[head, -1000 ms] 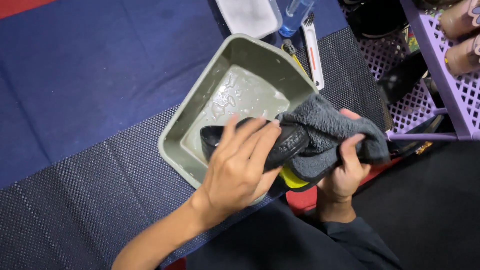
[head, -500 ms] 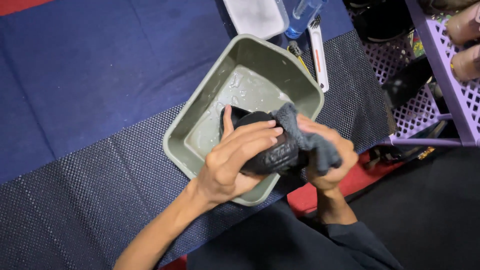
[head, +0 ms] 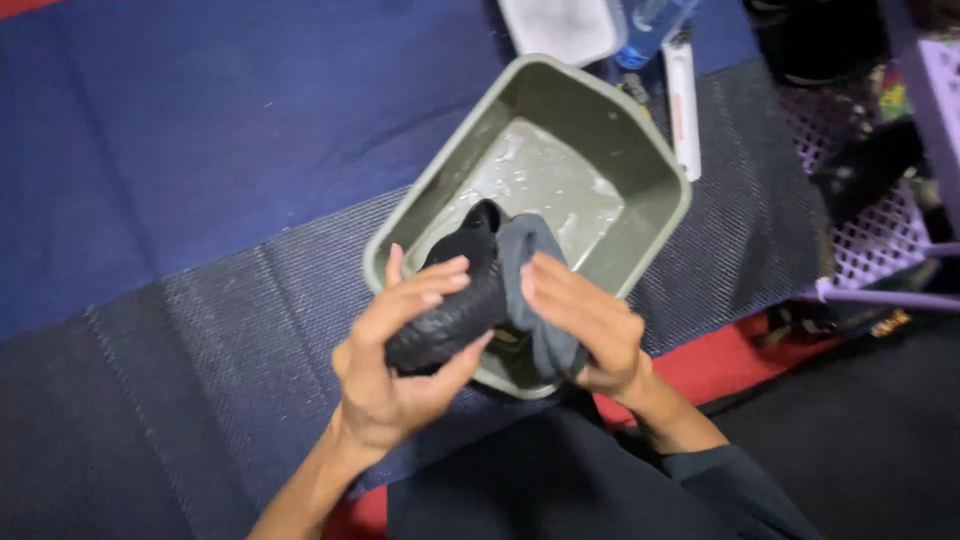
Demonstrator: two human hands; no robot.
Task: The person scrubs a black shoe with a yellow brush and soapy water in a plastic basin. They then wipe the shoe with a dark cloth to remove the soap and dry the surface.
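The left hand point(head: 400, 370) is wrapped around the near end of a black shoe point(head: 455, 305), fingers curled over its top and thumb under it, holding it just above the near edge of a green tub point(head: 655, 170) with shallow soapy water in it. The shoe's long axis runs from the left palm up and away toward the far right, its far end over the water. The right hand point(head: 585, 325) is clamped on a grey cloth point(head: 530, 285), pressing it against the shoe's right side, so both hands touch the shoe.
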